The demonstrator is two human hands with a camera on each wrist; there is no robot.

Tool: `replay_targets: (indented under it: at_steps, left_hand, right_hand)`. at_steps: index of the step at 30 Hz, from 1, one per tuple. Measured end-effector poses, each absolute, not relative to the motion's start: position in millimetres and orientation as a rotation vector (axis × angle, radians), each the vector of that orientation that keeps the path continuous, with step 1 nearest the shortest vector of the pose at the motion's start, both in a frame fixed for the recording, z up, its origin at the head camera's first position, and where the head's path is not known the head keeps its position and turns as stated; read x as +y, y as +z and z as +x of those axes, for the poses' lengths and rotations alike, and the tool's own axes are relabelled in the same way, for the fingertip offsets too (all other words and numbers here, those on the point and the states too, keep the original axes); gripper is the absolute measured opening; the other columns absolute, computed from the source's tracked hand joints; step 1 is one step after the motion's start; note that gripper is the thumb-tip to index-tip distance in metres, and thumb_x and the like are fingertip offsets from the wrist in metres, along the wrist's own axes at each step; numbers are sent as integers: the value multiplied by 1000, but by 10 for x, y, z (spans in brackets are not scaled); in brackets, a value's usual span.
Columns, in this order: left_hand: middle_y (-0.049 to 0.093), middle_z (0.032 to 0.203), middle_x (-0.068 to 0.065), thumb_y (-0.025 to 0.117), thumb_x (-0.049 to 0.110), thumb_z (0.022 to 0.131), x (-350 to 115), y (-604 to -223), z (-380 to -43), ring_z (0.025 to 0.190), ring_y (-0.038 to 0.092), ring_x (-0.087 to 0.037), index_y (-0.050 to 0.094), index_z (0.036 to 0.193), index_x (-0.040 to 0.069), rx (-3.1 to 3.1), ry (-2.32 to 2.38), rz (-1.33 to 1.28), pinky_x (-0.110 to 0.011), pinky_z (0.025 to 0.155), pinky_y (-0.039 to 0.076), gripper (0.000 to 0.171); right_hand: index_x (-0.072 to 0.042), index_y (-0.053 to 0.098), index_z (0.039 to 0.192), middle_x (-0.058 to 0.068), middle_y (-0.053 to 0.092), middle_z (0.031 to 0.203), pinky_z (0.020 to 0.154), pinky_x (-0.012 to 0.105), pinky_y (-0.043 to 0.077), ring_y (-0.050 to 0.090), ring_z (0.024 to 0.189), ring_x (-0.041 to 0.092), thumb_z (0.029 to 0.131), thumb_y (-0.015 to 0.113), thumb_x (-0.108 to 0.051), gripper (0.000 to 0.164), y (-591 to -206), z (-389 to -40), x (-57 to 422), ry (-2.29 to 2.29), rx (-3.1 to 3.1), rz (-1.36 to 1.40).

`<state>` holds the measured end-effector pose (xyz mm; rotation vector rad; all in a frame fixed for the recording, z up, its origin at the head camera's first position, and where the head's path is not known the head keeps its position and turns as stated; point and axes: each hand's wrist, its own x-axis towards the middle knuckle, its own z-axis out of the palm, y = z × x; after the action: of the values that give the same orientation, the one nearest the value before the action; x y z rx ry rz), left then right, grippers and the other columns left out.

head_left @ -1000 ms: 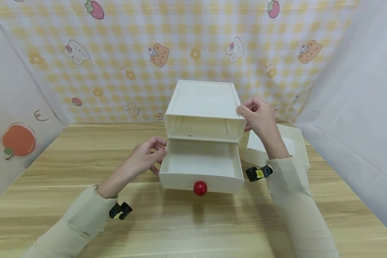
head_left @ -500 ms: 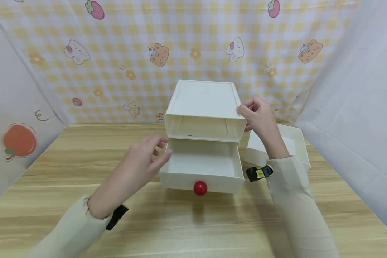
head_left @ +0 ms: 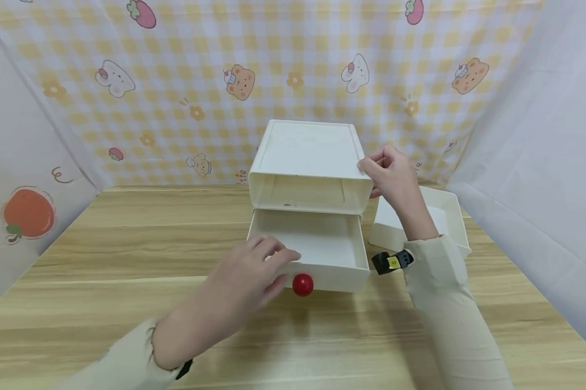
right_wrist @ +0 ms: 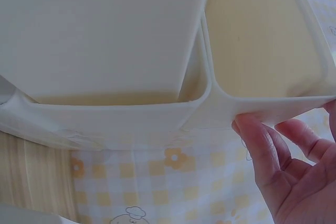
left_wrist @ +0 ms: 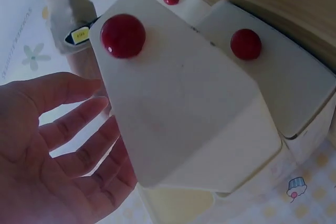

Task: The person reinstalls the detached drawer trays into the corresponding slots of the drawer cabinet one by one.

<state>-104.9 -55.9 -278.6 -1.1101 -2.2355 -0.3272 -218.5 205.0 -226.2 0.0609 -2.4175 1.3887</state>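
Right grip (head_left: 392, 176): bent around the near right corner of the upper casing (head_left: 312, 149), holding it; probably a brace, so the stack would not slide or tip.
Right arm: slanted in from the near right, wrist raised, fingers turned inward to the corner.
Left grip (head_left: 244, 276): fingers apart and lightly bent, holding nothing; they lay over the front of the middle drawer (head_left: 339, 277), just beside its red knob (head_left: 303, 285). Whether a fingertip touched could not be told.
Left arm: slanted in low from the near left, back of the hand up, thumb below the fingers.
Middle drawer: pulled well forward under the upper casing, likely so its front was within reach.
Bottom drawer (left_wrist: 283, 72): sat beneath, seemingly pushed in, seen in the left wrist view.
Loose drawer (head_left: 384, 233): stood on the table (head_left: 102, 298) right of the stack, perhaps set there to be out of the way; the upper casing's front gaped.
Backdrop (head_left: 293, 103): yellow-checked cloth behind everything.
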Motion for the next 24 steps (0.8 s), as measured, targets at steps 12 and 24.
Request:
replay_targets:
  at_steps: [12,24]
  left_hand:
    - [59,84,2,70,-2,69,-448,-2869,-1036,71,50,-15,63,95,18,-2193,-203,-1074,-20,55,40,34]
    - [55,83,1,62,-10,68,-435,-2869,-1058,69,46,-15,63,93,17,-2186,-169,-1073,-19,55,36,38]
  right_hand:
    - [-8,58,92,-5,52,69,49,26,54,49,52,8,84,58,-25,18,-2266,-2177,2047,1387,-2410,74]
    - [-9,57,92,-5,52,70,49,25,54,49,52,8,84,58,-26,19,-2254,-2170,2041,1397,-2421,61]
